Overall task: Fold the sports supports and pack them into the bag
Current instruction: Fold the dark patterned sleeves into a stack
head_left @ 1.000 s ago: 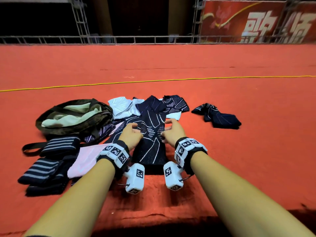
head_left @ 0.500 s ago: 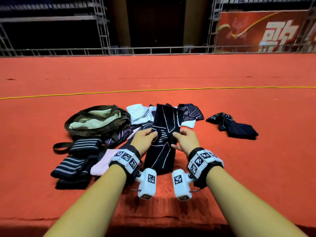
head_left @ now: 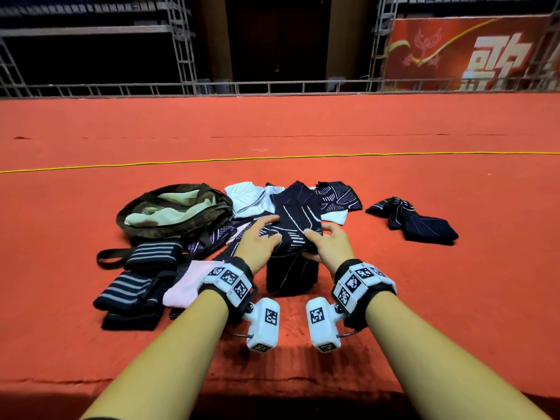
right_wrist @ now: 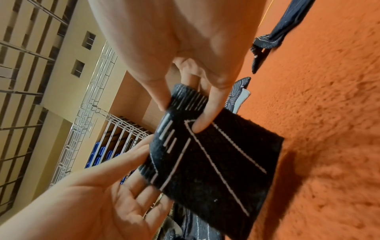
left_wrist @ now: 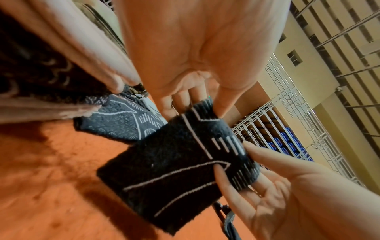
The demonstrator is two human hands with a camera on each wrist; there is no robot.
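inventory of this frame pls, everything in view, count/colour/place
dark support with white lines: 1, lifted off the carpet, held between both hands
bag: 1, olive with pale lining, open, far left
striped supports: about 3, dark with grey stripes, stacked near left
pink support: 1, pale pink, beside the left wrist
white support: 1, behind the held one, next to the bag
patterned dark support: 1, behind the held one, right
crumpled dark support: 1, alone on the right
carpet: red, under everything
yellow cord: 1, across the carpet, far side
red banner: 1, back right
left hand: pinches the held support's left edge
right hand: pinches its right edge
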